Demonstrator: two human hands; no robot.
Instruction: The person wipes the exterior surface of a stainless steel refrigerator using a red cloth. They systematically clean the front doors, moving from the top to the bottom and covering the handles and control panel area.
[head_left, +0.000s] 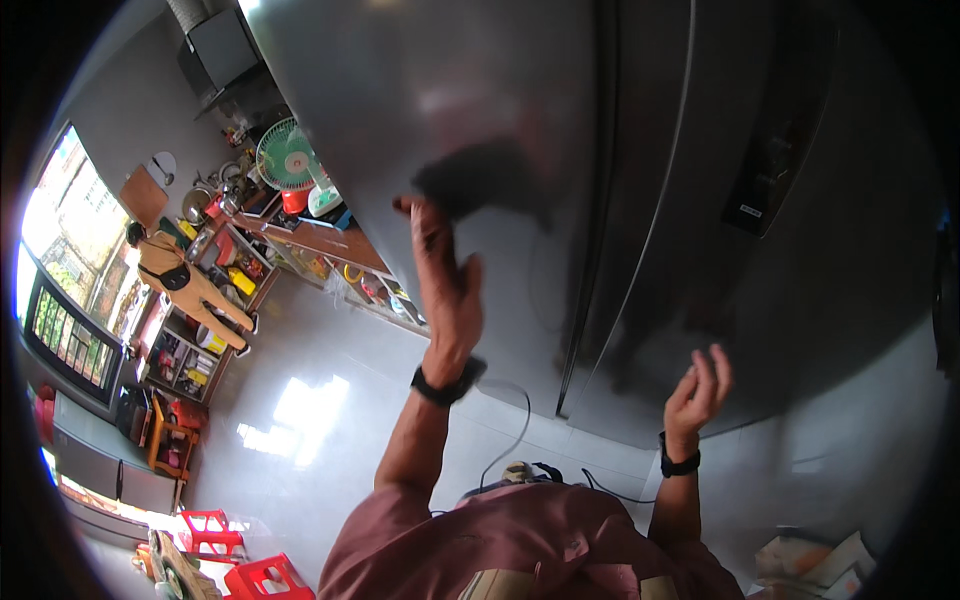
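Note:
A large dark grey, glossy double-door refrigerator (525, 285) stands right before me, with a long vertical gap between its doors. My left hand (448, 292) is raised in front of the left door, fingers pointing up and thumb apart. Beside its fingertips lies a dark patch on the door; whether it is a reflection cannot be told. My right hand (697, 394) is before the lower part of the right door, its fingers loosely bent and nothing seen in it. Contact with the doors is unclear for both hands. A dark panel (772, 165) is set in the right door.
A person (169, 270) stands at a kitchen counter on the left. A green fan (292, 157) stands on a wooden counter (315, 244). Red plastic stools (266, 577) are at lower left. A thin cable (525, 427) hangs near my body above the tiled floor (360, 367).

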